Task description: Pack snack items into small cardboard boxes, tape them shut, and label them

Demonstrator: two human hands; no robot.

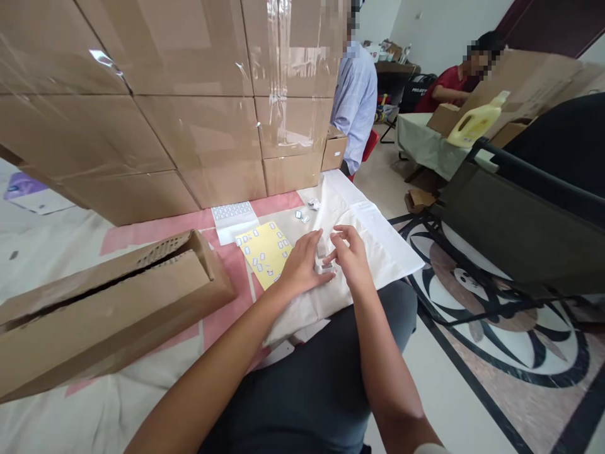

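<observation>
My left hand [302, 261] rests on a white cloth [368, 236], its thumb and fingers curved around a small clear plastic piece [322, 247]. From the right, my right hand [350, 253] reaches in with bent fingers, their tips at the same piece. What those right fingertips pinch is too small to make out. Beside my left hand lies a yellow sheet [265, 249] with several small white labels on it. A few small pale pieces [305, 214] lie loose just beyond my hands. Farther back is a white sheet [234, 221] printed with rows of outlined labels.
Taped cardboard boxes [189, 107] form a wall behind the work surface. A long carton [118, 309] lies at left. A dark folding chair [524, 221] stands right on patterned floor. Two people sit farther back, one near a table with a yellow jug [477, 123].
</observation>
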